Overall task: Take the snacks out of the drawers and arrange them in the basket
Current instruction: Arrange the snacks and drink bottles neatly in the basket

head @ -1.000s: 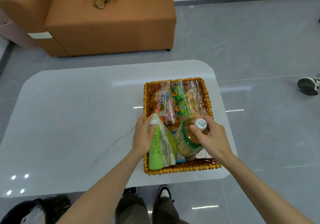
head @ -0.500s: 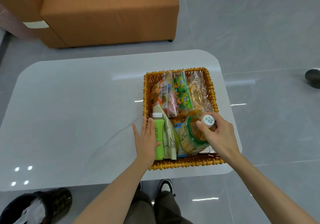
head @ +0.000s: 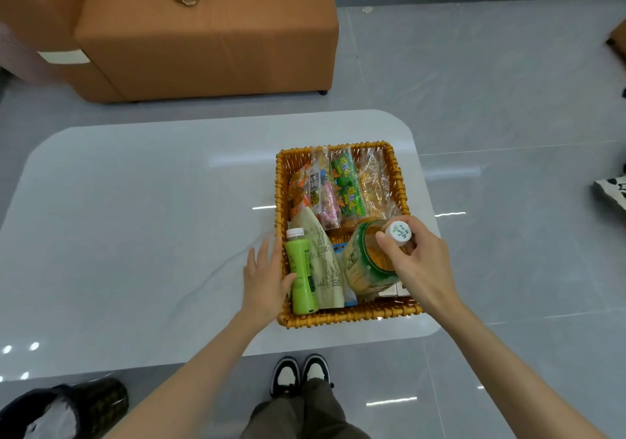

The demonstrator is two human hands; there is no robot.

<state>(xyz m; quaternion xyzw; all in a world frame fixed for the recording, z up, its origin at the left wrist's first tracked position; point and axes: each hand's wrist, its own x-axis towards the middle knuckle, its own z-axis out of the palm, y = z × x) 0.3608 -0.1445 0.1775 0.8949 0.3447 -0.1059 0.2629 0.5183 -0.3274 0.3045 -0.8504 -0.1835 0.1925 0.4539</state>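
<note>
Tabletop point(head: 135, 235) basket point(head: 338, 318), hands point(head: 266, 279) point(head: 423, 265) on its bottles point(head: 301, 276) point(head: 364, 265)

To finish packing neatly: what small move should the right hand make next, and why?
Probably lay the orange bottle flat and let go: the right hand grips its cap, it sits tilted in the basket, and the left hand rests against the basket's side.
</note>
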